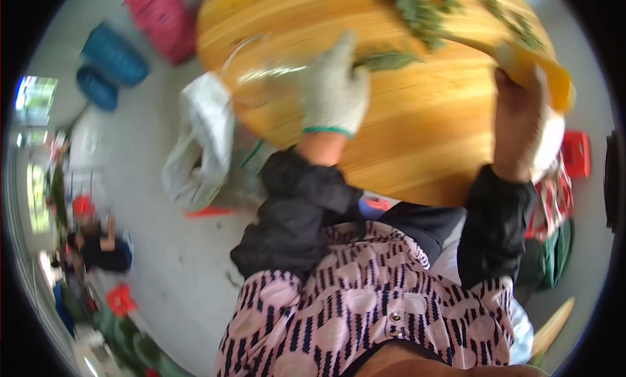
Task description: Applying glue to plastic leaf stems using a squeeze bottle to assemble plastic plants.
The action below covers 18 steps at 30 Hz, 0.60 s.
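Head view: L hand, in white glove, lies on the round wood table, fingers closed on a green sprig; clear bowl just left of it. R hand, bare, grips a yellow handle at the table's right edge. More greens lie beyond both hands. White bag hangs left of L hand, off the table. Blurred.

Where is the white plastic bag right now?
In the head view, the white plastic bag hangs at the left edge of the round wooden table, just left of the gloved left hand, above the grey floor.
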Available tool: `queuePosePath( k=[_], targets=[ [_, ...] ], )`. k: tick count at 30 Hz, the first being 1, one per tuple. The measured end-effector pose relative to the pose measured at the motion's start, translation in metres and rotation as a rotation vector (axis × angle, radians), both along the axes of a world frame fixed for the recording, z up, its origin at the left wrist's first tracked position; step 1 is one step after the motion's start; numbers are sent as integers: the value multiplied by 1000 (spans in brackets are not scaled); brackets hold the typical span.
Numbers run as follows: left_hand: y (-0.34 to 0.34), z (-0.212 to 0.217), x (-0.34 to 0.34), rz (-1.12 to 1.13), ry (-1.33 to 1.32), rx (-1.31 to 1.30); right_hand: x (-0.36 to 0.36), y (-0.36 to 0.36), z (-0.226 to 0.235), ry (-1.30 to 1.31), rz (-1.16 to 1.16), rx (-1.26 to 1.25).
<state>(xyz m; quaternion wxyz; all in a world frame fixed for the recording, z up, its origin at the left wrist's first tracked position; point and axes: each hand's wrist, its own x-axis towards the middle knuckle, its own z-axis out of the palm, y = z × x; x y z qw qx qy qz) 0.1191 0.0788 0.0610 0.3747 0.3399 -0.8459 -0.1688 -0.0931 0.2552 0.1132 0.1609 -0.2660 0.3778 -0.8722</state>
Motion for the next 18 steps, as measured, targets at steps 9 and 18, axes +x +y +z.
queuePosePath(
  k=[9, 18],
  targets=[
    [16, 2, -22, -128, 294, -113, 9, 1, -8, 174, 22, 108],
    [17, 7, -29, -87, -87, -28, 28, -7, -2, 471, 36, 469]
  ],
)
